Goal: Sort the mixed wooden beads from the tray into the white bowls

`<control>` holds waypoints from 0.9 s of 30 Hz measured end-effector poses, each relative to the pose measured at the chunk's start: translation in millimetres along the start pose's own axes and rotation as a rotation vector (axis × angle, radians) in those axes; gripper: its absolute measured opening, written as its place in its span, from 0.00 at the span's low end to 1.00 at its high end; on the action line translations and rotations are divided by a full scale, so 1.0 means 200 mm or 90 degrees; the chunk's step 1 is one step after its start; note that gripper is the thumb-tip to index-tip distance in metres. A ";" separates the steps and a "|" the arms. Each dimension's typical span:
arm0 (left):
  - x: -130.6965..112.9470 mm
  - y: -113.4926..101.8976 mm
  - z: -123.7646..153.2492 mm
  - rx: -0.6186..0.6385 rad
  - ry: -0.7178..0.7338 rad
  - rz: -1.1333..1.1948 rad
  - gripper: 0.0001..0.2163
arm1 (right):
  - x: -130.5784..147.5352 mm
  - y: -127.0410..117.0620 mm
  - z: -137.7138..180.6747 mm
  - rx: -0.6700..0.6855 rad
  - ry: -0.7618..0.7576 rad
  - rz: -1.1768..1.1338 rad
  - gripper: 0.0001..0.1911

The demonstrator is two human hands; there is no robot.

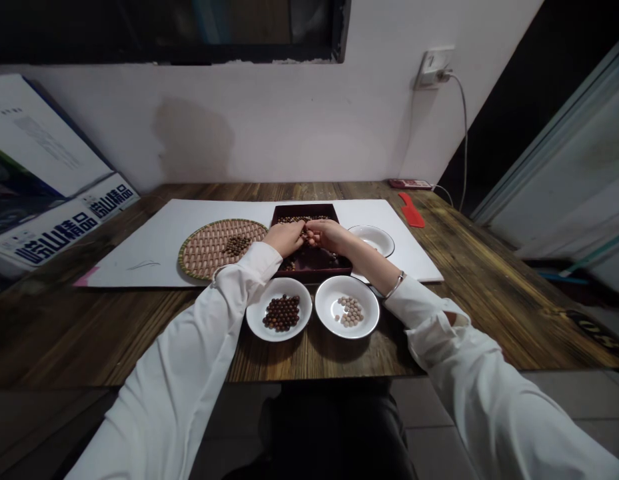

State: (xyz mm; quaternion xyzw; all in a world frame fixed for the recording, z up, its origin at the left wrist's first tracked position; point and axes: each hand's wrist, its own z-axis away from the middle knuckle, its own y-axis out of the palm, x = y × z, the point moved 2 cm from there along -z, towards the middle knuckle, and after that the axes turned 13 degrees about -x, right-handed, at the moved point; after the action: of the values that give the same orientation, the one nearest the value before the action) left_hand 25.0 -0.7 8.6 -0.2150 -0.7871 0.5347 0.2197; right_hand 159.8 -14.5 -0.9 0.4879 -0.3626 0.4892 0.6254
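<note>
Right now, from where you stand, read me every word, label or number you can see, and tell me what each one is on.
"崂山精品" (first character uncertain): twice on the white band of the printed board leaning at the left.
Small grey print on the printed board's white upper panel: too small to read.
Dark lettering at the right edge of the wooden table: too blurred to read.

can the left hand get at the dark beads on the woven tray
Probably yes: the left hand rests right beside the round woven tray, and nothing stands between it and the dark beads. Its white sleeve lies just below that path.
</note>
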 end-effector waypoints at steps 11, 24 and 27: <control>-0.01 -0.03 0.00 -0.073 0.002 0.019 0.15 | 0.01 -0.01 0.00 -0.043 -0.012 0.018 0.11; -0.01 -0.05 0.00 -0.143 0.000 0.061 0.13 | 0.02 -0.02 0.02 -0.068 -0.057 0.063 0.07; -0.01 -0.05 0.00 -0.137 0.003 0.060 0.12 | 0.01 -0.01 0.02 -0.044 -0.056 0.087 0.07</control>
State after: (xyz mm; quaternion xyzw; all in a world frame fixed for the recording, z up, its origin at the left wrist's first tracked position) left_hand 25.1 -4.9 17.4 -0.2756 -0.8285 0.4563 0.1718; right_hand 162.4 -17.3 1.3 0.4612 -0.4390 0.4961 0.5902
